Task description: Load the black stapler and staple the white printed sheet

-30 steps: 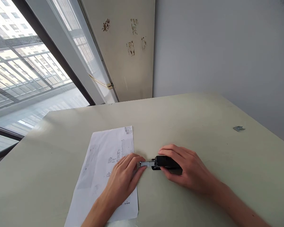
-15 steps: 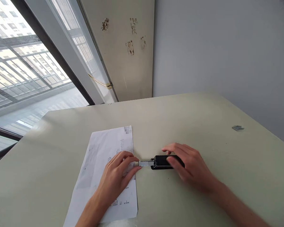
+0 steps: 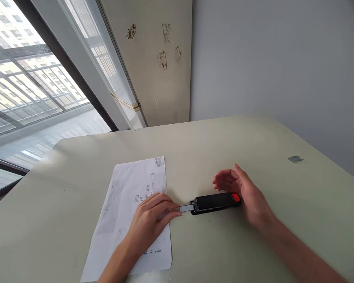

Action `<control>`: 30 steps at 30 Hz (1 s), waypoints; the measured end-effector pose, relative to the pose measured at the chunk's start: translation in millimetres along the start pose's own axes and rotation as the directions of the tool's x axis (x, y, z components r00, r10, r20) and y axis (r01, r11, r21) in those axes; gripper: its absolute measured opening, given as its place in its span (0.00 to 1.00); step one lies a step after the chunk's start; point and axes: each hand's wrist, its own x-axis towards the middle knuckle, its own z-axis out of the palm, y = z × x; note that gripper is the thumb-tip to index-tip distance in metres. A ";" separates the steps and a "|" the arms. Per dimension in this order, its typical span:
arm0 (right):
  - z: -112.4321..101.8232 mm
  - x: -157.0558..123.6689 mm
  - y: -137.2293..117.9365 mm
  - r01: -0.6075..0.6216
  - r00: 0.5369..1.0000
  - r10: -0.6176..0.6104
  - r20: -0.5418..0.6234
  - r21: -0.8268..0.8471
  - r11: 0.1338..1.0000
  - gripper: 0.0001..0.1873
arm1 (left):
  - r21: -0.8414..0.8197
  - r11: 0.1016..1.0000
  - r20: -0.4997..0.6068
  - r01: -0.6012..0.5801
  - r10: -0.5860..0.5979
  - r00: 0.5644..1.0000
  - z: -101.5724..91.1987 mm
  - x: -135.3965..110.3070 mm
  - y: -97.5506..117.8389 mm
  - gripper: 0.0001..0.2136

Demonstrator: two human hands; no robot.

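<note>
A black stapler with a red piece at its rear end lies on the table, a metal magazine sticking out of its front toward the left. My left hand is closed in a pinch on the magazine's outer end; the fingers hide that tip. My right hand is open at the stapler's rear, thumb raised and fingers loosely curved behind the stapler. Its palm is close to the red end; whether it touches cannot be made out. Under my left hand lie printed paper sheets.
The pale table spreads out on all sides. A small grey scrap lies toward its right edge. Beyond stand a grey wall, a stained panel and, at the left, a window.
My right hand has let go of the stapler's top and turned, thumb up, to its rear end. The stapler and my left hand have shifted slightly right, the stapler now tilting a little.
</note>
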 end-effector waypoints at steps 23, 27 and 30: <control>10.1 -11.0 0.5 -0.026 0.980 0.046 0.192 -0.101 0.995 0.32 | -0.098 0.982 0.033 -0.163 0.167 0.985 13.7 -0.6 15.5 0.04; 12.5 -13.8 -0.1 -0.030 0.973 0.052 0.223 -0.102 0.994 0.32 | -0.087 0.994 0.066 -0.069 0.075 0.995 15.1 -1.3 17.7 0.08; 13.4 -15.5 0.1 -0.026 0.968 0.054 0.246 -0.114 0.993 0.31 | -0.077 0.996 0.074 -0.048 0.054 0.996 15.6 -0.5 17.6 0.09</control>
